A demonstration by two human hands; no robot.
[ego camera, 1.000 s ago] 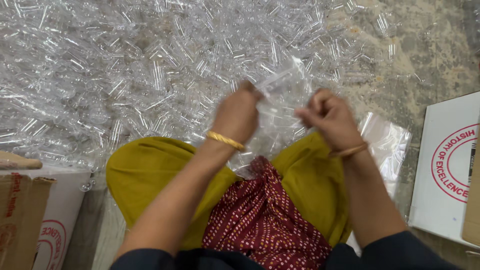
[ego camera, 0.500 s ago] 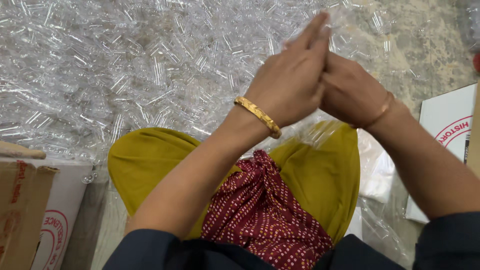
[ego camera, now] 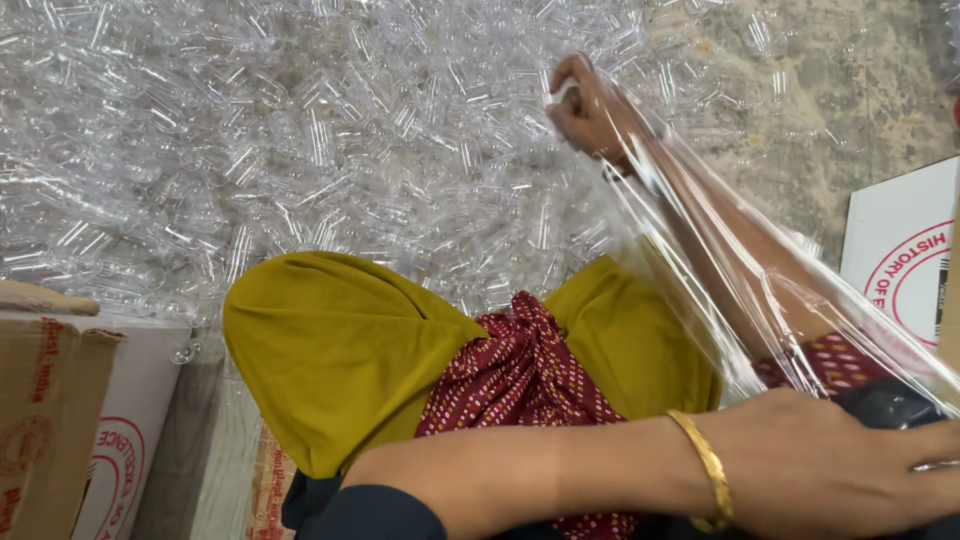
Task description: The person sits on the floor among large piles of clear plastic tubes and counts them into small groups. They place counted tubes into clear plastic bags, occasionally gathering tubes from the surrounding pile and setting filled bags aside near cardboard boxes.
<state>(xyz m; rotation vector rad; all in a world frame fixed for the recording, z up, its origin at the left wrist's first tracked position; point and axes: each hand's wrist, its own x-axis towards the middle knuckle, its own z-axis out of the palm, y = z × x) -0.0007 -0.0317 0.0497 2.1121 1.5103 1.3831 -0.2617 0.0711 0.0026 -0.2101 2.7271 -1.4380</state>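
Note:
A clear plastic bag [ego camera: 740,280] is pulled like a sleeve over my right forearm. My right hand [ego camera: 585,105] is inside its far end, fingers curled into a fist against the film, held above the heap of small clear plastic tubes [ego camera: 300,150]. My left hand [ego camera: 840,470], with a gold bangle [ego camera: 705,470] on its wrist, reaches across my body at the lower right. It grips the bag's near end close to my right upper arm.
The clear tubes cover the floor ahead and to the left. A brown and white cardboard box [ego camera: 60,420] stands at the lower left, a white box [ego camera: 900,260] at the right edge. My olive-clad knees [ego camera: 340,350] and a maroon dotted cloth [ego camera: 520,370] fill the middle.
My hands were together at the bag in front of me. Now my right arm is stretched out inside the bag and my left hand has dropped to the lower right with the bag's end.

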